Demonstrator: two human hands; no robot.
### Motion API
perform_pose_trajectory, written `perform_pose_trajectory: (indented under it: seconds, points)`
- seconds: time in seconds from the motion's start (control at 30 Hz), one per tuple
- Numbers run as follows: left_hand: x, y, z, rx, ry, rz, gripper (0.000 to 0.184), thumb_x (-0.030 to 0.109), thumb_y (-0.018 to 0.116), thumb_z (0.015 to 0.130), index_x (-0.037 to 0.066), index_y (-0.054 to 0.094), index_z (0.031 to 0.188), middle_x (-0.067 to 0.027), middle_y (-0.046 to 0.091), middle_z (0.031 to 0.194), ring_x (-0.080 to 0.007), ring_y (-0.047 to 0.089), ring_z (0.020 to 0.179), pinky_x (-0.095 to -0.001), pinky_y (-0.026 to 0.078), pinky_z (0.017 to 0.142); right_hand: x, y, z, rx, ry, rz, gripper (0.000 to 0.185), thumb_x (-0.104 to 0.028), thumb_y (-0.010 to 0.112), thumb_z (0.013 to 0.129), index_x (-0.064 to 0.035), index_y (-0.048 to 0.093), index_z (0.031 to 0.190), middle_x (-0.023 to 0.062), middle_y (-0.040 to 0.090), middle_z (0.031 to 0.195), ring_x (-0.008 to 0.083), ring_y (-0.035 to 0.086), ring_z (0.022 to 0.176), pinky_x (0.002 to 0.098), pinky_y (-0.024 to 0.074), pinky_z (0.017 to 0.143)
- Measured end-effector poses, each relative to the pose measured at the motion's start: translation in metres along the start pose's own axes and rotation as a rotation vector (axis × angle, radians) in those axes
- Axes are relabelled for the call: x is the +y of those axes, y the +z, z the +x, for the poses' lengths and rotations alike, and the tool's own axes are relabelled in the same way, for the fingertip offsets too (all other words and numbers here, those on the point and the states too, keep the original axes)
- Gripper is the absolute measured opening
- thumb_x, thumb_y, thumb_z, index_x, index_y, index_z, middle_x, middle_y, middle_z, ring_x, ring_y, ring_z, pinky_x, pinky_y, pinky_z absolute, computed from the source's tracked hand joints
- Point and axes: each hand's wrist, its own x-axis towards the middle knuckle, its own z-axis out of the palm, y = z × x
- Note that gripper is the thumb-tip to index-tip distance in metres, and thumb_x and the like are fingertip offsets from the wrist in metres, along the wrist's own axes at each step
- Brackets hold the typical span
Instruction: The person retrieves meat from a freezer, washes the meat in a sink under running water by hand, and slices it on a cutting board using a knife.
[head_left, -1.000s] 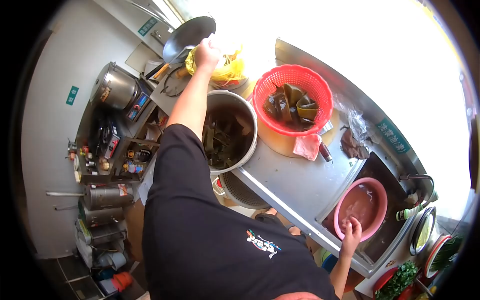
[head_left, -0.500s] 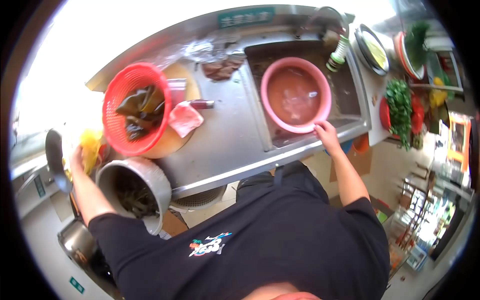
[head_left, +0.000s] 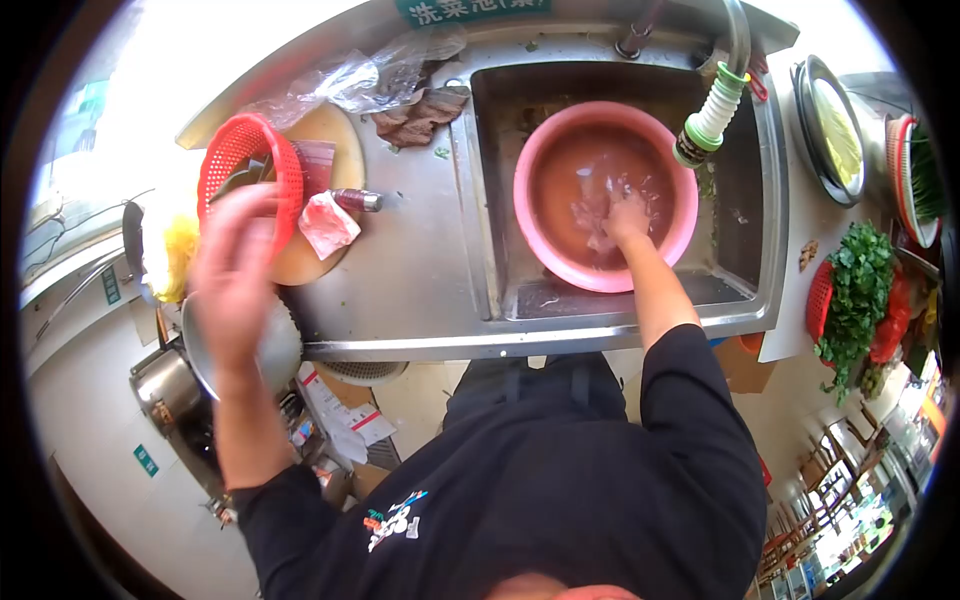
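Note:
My right hand (head_left: pixel 627 216) reaches into the reddish, cloudy water of a pink basin (head_left: pixel 527 240). Its fingers are in the water beside pale pink pieces (head_left: pixel 597 215), perhaps meat; whether they grip any is hidden. The basin sits in a metal sink (head_left: pixel 735 270). Blurred by motion, my left hand (head_left: pixel 235 265) is raised in front of a red perforated basket (head_left: pixel 222 150), fingers stretched out, with nothing seen in them. Dark brown-green pieces (head_left: pixel 245 177) lie in the basket. Beside it, a round wooden board (head_left: pixel 345 150) carries a pink-and-white piece of meat (head_left: pixel 327 226) and a dark-handled tool (head_left: pixel 357 200).
A white-and-green faucet hose (head_left: pixel 712 118) hangs over the sink's right side. Clear plastic bags (head_left: pixel 375 75) and a brown crumpled piece (head_left: pixel 422 117) lie behind the board. A grey bucket (head_left: pixel 280 340) stands below left. Leafy greens (head_left: pixel 862 285) and stacked pans (head_left: pixel 830 130) are at right.
My right hand has gone from the basin's rim into the water. My left hand has left the yellow bag and moved right, up before the red basket. The view has shifted.

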Motion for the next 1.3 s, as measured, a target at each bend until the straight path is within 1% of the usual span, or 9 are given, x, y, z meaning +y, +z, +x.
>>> perform_pose_trajectory:
  seconds: [0.1,0.2,0.4,0.5,0.67,0.77,0.93,1.1,1.3]
  points:
    - [0.013,0.149,-0.005,-0.398,0.166,-0.075,0.022,0.005,0.063,0.085,0.001,0.065,0.107,-0.0133,0.066,0.101,-0.0268,0.063,0.097,-0.0359,0.049,0.087,0.01,0.003,-0.004,-0.209,-0.131,-0.005,0.067,-0.018,0.07,0.078,-0.0171,0.044,0.14,0.0214,0.049,0.134,0.0438,0.052,0.118,0.0488,0.0431,0.1]
    - [-0.032,0.309,-0.017,-0.68,-0.216,-0.061,0.035,0.018,0.064,0.086,0.001,0.063,0.117,-0.0174,0.064,0.113,-0.0311,0.061,0.107,-0.0371,0.047,0.095,0.041,0.013,0.003,-0.17,-0.166,0.221,0.057,-0.019,0.068,0.079,-0.0122,0.049,0.132,0.0224,0.056,0.124,0.04,0.057,0.112,0.0478,0.0462,0.095]
    - [-0.093,0.465,-0.006,-0.331,-0.193,0.357,0.053,0.02,0.068,0.081,0.015,0.054,0.132,-0.0241,0.038,0.144,-0.0455,0.051,0.119,-0.05,0.043,0.101,0.064,0.013,0.01,-0.135,-0.186,0.35,0.059,-0.021,0.066,0.082,-0.0093,0.047,0.136,0.0204,0.061,0.119,0.0358,0.056,0.114,0.0453,0.0453,0.096]
    - [-0.092,0.468,0.009,-0.711,-0.217,0.369,0.047,0.023,0.069,0.08,0.006,0.058,0.122,-0.0244,0.049,0.134,-0.0433,0.054,0.114,-0.0463,0.045,0.097,0.077,0.021,0.015,-0.06,-0.143,0.378,0.062,-0.021,0.067,0.082,-0.007,0.045,0.138,0.0219,0.061,0.12,0.0356,0.059,0.111,0.0442,0.0469,0.093]
    - [-0.132,0.473,-0.023,-0.626,-0.31,0.261,0.032,0.018,0.064,0.079,0.003,0.063,0.107,-0.025,0.061,0.112,-0.0395,0.06,0.104,-0.0455,0.047,0.091,0.073,-0.003,0.022,-0.528,0.265,0.967,0.065,-0.017,0.07,0.078,-0.0039,0.046,0.137,0.021,0.064,0.108,0.0262,0.068,0.072,0.0375,0.0542,0.052]
    - [-0.126,0.475,-0.037,-0.528,-0.495,-0.05,0.03,0.018,0.06,0.081,0.001,0.064,0.104,-0.0256,0.065,0.102,-0.0358,0.063,0.1,-0.0446,0.048,0.091,0.071,0.013,0.02,-0.351,0.138,0.92,0.058,-0.017,0.069,0.079,-0.004,0.049,0.132,0.016,0.065,0.095,0.0192,0.064,0.06,0.0343,0.0476,0.039]
    - [-0.14,0.494,-0.046,-0.697,-0.547,-0.083,0.036,0.025,0.059,0.086,0.002,0.065,0.112,-0.0209,0.068,0.093,-0.0308,0.066,0.097,-0.0409,0.052,0.085,0.075,0.026,0.017,-0.722,0.181,1.129,0.043,-0.024,0.059,0.091,-0.005,0.049,0.129,0.0108,0.065,0.092,0.0182,0.061,0.053,0.0331,0.0497,0.04]
    - [-0.1,0.466,-0.031,-0.737,-1.391,-0.751,0.04,0.038,0.057,0.093,0.01,0.058,0.122,-0.0103,0.066,0.105,-0.0286,0.063,0.1,-0.05,0.052,0.083,0.065,0.02,0.011,-0.75,0.449,1.387,0.032,-0.035,0.051,0.099,-0.0089,0.057,0.116,0.0085,0.064,0.084,0.0182,0.061,0.055,0.0355,0.054,0.045]
    - [-0.103,0.472,-0.028,-0.631,-1.363,-1.09,0.028,0.034,0.05,0.097,0.011,0.06,0.111,-0.01,0.067,0.099,-0.0281,0.064,0.094,-0.0524,0.051,0.087,0.057,0.012,0.009,-0.683,0.327,1.456,0.032,-0.032,0.057,0.096,-0.0062,0.054,0.115,0.0063,0.062,0.075,0.0157,0.059,0.05,0.0282,0.0484,0.038]
